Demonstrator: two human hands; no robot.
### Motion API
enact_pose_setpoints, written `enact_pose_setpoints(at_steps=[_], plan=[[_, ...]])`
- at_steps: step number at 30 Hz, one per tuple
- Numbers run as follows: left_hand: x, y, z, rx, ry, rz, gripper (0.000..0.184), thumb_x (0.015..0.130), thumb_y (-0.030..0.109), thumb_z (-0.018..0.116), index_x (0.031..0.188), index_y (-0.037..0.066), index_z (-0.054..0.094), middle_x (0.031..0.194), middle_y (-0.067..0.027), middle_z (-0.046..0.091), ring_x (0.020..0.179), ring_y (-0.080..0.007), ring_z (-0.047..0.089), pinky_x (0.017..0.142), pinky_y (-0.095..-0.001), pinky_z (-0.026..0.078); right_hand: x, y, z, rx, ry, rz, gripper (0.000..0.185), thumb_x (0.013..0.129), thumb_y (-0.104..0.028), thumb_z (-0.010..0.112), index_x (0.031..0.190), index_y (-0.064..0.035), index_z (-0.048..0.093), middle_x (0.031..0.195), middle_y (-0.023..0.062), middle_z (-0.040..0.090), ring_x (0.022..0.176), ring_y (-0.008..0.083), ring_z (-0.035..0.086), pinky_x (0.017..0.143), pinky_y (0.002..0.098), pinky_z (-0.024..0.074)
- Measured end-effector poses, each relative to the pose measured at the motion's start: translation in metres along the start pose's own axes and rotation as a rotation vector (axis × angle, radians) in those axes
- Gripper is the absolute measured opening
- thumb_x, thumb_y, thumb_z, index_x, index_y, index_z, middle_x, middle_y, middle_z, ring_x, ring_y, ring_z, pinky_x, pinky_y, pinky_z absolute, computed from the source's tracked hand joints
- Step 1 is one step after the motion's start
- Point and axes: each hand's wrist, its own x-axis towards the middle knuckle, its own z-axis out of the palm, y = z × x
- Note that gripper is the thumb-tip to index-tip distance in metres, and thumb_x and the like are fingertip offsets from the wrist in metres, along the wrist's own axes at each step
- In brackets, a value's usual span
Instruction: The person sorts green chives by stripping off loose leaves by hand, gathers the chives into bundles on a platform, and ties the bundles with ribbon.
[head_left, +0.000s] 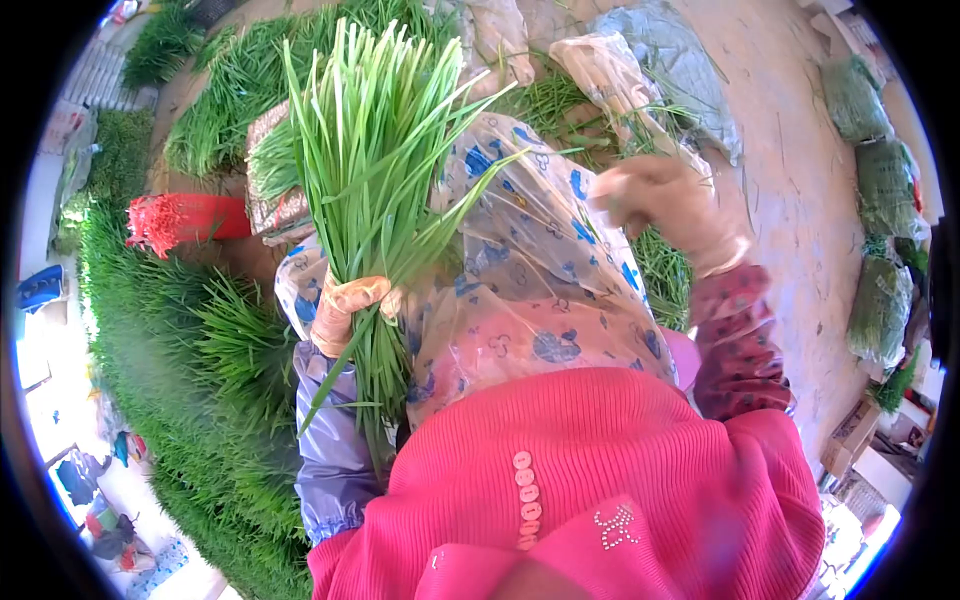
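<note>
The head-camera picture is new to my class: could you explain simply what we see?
There is no machine: a person works by hand, filmed by a camera worn on the head, looking forward and down. The left hand grips a bunch of long green leaves around its lower half, pale ends pointing away. The right hand is raised and blurred; I cannot tell whether it holds anything. See-through plastic with blue prints covers the lap, more greens lie in heaps around, and a red bundle sits to the left.
</note>
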Motion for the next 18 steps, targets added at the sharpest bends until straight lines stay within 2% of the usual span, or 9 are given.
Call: enact_pose_setpoints(at_steps=[1,2,4,6,7,8,12,13,18], plan=[[0.001,0.002,-0.002,0.03,0.012,-0.005,0.057,0.077,0.017,0.071,0.12,-0.008,0.044,0.064,-0.0071,0.05,0.055,-0.0203,0.048,0.052,-0.0315,0.04,0.005,-0.006,0.02,0.08,-0.064,-0.035,0.025,0.087,-0.01,0.057,0.11,-0.0015,0.064,0.085,0.0033,0.067,0.066,0.0074,0.058,0.058,0.0227,0.0463],[0.002,0.001,-0.005,0.038,0.011,0.003,0.057,0.077,0.017,0.071,0.12,-0.008,0.044,0.064,-0.0071,0.05,0.055,-0.0203,0.048,0.052,-0.0315,0.04,0.021,0.011,0.034,0.079,-0.11,-0.17,0.03,0.088,-0.008,0.056,0.116,-0.0025,0.062,0.085,0.0022,0.064,0.066,0.0079,0.055,0.061,0.0225,0.0458],[0.002,-0.003,-0.011,-0.071,-0.088,0.053,0.055,0.078,0.019,0.071,0.117,-0.009,0.045,0.065,-0.0077,0.052,0.056,-0.0204,0.05,0.051,-0.0319,0.041,0.037,0.001,0.06,0.199,-0.145,-0.176,0.033,0.09,-0.006,0.054,0.122,-0.0043,0.058,0.085,0.0002,0.06,0.068,0.007,0.053,0.063,0.0217,0.0453],[-0.001,-0.007,-0.014,-0.12,-0.116,0.111,0.052,0.078,0.02,0.071,0.113,-0.011,0.047,0.065,-0.0079,0.052,0.056,-0.0203,0.05,0.05,-0.0324,0.04,0.051,-0.002,0.075,0.595,-0.348,-0.207,0.035,0.093,-0.007,0.052,0.127,-0.0051,0.055,0.086,0.0002,0.059,0.07,0.0071,0.052,0.065,0.022,0.0455],[-0.003,-0.007,-0.017,-0.063,-0.101,0.071,0.049,0.078,0.019,0.071,0.11,-0.01,0.049,0.064,-0.0068,0.05,0.056,-0.0205,0.049,0.051,-0.0333,0.039,0.064,0.008,0.082,0.596,-0.342,-0.23,0.027,0.094,-0.012,0.056,0.12,-0.0052,0.06,0.084,0.0034,0.063,0.069,0.0083,0.056,0.064,0.0227,0.0484],[-0.006,-0.008,-0.017,-0.009,-0.086,0.032,0.046,0.077,0.018,0.072,0.107,-0.009,0.05,0.063,-0.0058,0.048,0.057,-0.0207,0.048,0.051,-0.0341,0.038,0.065,0.004,0.084,0.594,-0.351,-0.229,0.027,0.094,-0.012,0.056,0.12,-0.0052,0.06,0.084,0.0034,0.063,0.069,0.0083,0.056,0.064,0.0227,0.0484],[-0.01,-0.019,-0.012,-0.237,-0.145,0.102,0.041,0.075,0.016,0.073,0.101,-0.008,0.052,0.068,-0.0095,0.052,0.058,-0.0214,0.05,0.05,-0.0353,0.04,0.063,-0.001,0.092,0.581,-0.301,-0.264,0.02,0.093,-0.015,0.059,0.107,-0.0029,0.067,0.073,0.0011,0.061,0.061,0.0085,0.056,0.056,0.0238,0.0471],[-0.011,-0.018,-0.011,-0.181,-0.081,0.04,0.044,0.074,0.014,0.074,0.105,-0.008,0.052,0.071,-0.0111,0.054,0.059,-0.0227,0.053,0.052,-0.0368,0.044,0.064,0.0,0.092,0.532,-0.296,-0.254,0.02,0.093,-0.015,0.059,0.106,-0.0022,0.067,0.072,0.0015,0.062,0.061,0.0083,0.056,0.056,0.0235,0.0471],[-0.018,-0.007,0.01,-0.204,-0.059,-0.033,0.055,0.073,0.012,0.076,0.117,-0.009,0.05,0.076,-0.0159,0.061,0.065,-0.0291,0.061,0.062,-0.0422,0.054,0.057,-0.007,0.093,0.471,-0.218,-0.247,0.016,0.092,-0.014,0.059,0.098,-0.0008,0.066,0.07,0.0024,0.061,0.06,0.0081,0.056,0.056,0.0227,0.0465]])
